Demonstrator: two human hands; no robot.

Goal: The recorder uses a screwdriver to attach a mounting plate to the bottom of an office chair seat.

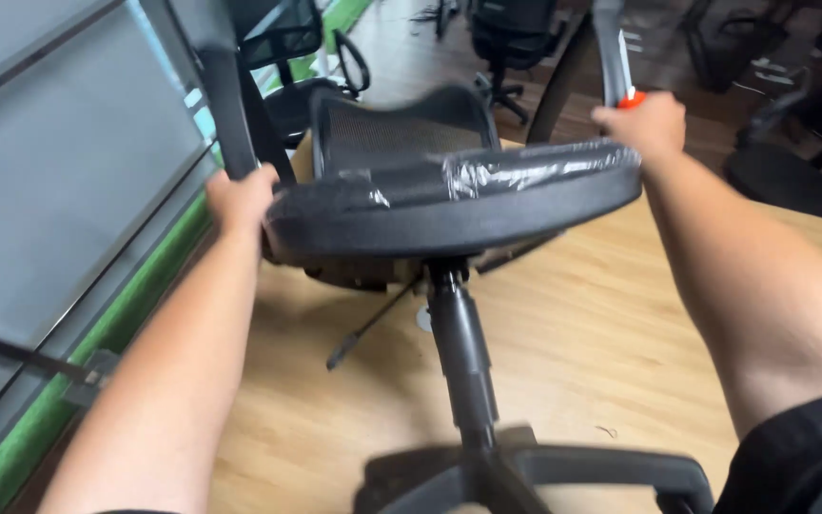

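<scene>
A black office chair stands tilted on a wooden worktable [611,324]. Its padded seat [459,205], partly wrapped in clear plastic film, sits on a black gas column [463,357] above the black star base [544,471]. The mesh backrest [401,128] rises behind the seat. My left hand [238,198] grips the seat's left edge beside a black armrest post [228,105]. My right hand [641,124] is closed on the seat's right edge and also holds a tool with an orange and white handle [628,81].
A grey panelled wall with a green strip [97,352] runs along the left. Other black office chairs [511,43] and chair parts [782,176] stand on the dark floor beyond the table. A thin lever [368,328] hangs under the seat.
</scene>
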